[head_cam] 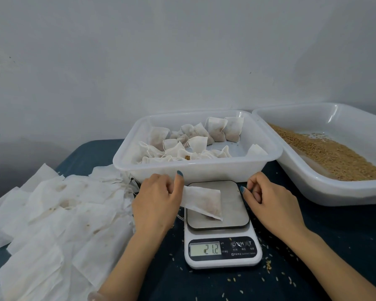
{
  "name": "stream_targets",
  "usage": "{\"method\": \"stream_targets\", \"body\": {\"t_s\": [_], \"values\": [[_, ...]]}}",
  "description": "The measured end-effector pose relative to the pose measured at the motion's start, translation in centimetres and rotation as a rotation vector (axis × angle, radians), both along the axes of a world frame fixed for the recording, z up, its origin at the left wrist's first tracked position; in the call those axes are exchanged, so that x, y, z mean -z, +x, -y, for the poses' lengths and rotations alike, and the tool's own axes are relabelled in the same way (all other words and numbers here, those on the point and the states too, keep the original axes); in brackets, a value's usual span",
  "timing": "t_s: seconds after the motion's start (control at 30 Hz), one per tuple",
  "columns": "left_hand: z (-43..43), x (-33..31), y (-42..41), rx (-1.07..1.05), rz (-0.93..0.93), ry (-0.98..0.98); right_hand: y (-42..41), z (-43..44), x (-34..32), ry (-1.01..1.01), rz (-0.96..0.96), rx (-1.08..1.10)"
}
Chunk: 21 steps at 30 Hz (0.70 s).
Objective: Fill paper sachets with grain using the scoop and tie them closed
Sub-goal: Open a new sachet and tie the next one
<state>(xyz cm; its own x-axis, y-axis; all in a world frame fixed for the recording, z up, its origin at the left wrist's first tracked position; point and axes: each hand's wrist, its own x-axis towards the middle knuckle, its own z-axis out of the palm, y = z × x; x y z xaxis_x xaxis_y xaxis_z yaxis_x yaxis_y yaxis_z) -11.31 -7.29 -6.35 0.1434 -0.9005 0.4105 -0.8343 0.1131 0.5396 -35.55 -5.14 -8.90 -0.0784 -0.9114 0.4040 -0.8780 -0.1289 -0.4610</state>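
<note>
Sachet (204, 200) on scale (233, 205), left fingers (178, 184) pinching (edge)

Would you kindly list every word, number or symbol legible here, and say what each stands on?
"21.2": the lit display of the white digital kitchen scale with a steel platform.
Power symbol, "M", "T": the scale's black button panel, rather blurred.
Small print beneath the buttons and beside the display: too small to read.
No print shows on the white paper sachet lying on the scale.
</note>
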Motion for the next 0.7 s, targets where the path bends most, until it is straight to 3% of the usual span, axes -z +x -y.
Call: {"method": "stream_targets", "body": {"t_s": [0.1,0.27,0.5,0.7], "values": [[-0.2,0.1,-0.3,0.037,0.058,0.008,0.0,0.0,0.0,0.01,0.003,0.0],[-0.4,0.1,-0.9,0.186,-0.03,0.009,0.1,-0.1,-0.1,0.027,0.016,0.001],[-1.1,-2.1,-1.4,0.429,-0.381,-0.013,0.0,-0.1,-0.4,0.021,0.012,0.011],[3.1,-7.2,-0.1,0.32,-0.546,-0.103,0.2,-0.2,-0.4,0.03,0.0,0.019]]}}
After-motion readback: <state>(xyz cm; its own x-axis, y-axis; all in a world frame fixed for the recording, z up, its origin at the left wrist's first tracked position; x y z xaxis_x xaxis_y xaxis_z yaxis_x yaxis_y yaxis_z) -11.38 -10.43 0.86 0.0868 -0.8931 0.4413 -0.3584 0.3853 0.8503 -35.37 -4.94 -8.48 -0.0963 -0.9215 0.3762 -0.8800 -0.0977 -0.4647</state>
